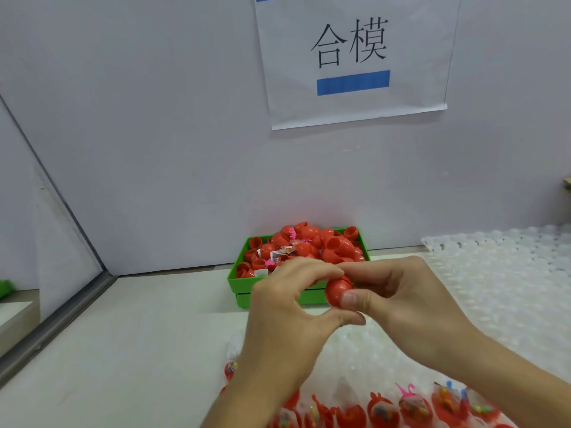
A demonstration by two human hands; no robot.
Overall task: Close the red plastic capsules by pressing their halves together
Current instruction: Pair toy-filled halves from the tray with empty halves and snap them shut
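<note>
Pinching red capsule (337,290) btwn both hands, L (289,307) & R (398,299).

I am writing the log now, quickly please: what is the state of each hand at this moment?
Left hand: fingers curled, pinching the red capsule from its left side.
Right hand: thumb and fingers grip the same red capsule.

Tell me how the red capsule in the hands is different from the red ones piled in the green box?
The red capsule in the hands is pinched between the left hand and right hand, held up off the table; the pieces in the green box lie loose in a heap. The held one looks like a rounded ball; many in the heap are open halves showing hollow insides. Both are the same shiny red plastic.
</note>
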